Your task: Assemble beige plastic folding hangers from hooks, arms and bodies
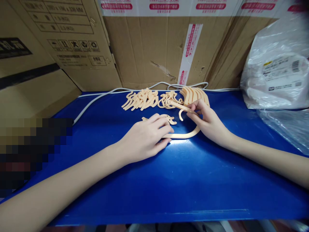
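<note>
My left hand (149, 137) is closed round the left end of a long, curved cream strip (184, 135), low over the blue table. The strip's other end bends upward and disappears behind my right hand (207, 122). Between thumb and fingers, that right hand pinches a straighter cream strip (177, 105) with a rounded end pointing left. A small cream hook-shaped piece (181, 115) shows just below it; whether it is attached is unclear. Several short curved pieces (170, 119) lie behind my left hand, partly covered by it.
At the back lie a heap of wavy cream pieces (141, 99), a smaller heap of hooked pieces (169, 96) and a row of stacked curved strips (195, 95). A white cable (103, 94) runs along cardboard boxes (149, 48). A clear plastic bag (277, 71) stands at right on the blue table (183, 187).
</note>
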`<state>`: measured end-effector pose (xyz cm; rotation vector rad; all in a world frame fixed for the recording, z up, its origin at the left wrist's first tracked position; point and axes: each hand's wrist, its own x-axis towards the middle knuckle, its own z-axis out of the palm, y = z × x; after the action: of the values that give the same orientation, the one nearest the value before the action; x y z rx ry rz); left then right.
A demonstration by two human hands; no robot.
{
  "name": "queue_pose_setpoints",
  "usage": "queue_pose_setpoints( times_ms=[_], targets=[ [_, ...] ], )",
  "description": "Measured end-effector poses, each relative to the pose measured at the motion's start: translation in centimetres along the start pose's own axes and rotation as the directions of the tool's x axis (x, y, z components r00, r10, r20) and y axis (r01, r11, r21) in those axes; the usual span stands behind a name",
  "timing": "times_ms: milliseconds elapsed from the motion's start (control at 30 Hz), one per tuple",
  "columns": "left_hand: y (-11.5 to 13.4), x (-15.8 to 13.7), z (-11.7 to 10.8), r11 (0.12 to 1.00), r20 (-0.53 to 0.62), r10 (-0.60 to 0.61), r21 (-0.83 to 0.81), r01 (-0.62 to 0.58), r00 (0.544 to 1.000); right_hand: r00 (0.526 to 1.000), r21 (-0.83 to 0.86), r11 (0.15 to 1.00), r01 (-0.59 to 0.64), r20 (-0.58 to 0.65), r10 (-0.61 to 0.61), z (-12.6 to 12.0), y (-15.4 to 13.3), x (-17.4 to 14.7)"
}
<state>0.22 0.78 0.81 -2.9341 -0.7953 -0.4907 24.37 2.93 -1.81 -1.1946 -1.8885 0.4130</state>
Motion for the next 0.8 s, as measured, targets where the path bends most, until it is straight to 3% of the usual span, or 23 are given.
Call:
queue_pose_setpoints(
  times_ms=[233, 500, 800],
  targets=[
    [-0.6, 0.0, 0.2, 0.995, -0.039, -0.045, -0.094, 0.041, 0.998, 0.998, 0.117, 0.992, -0.053, -0.015, 0.055, 0.2, 1.1, 0.3],
    [-0.6, -0.1, 0.5, 0.960, 0.136, -0.207, -0.162, 0.228, 0.969, 0.998, 0.059, 0.997, -0.049, 0.044, 0.046, 0.2, 1.3, 0.3],
    [-0.9, 0.1, 0.1, 0.984, 0.072, -0.177, -0.023, 0.179, 0.982, 0.997, 0.045, 0.998, -0.042, 0.059, 0.040, 0.3, 1.2, 0.3]
  ],
)
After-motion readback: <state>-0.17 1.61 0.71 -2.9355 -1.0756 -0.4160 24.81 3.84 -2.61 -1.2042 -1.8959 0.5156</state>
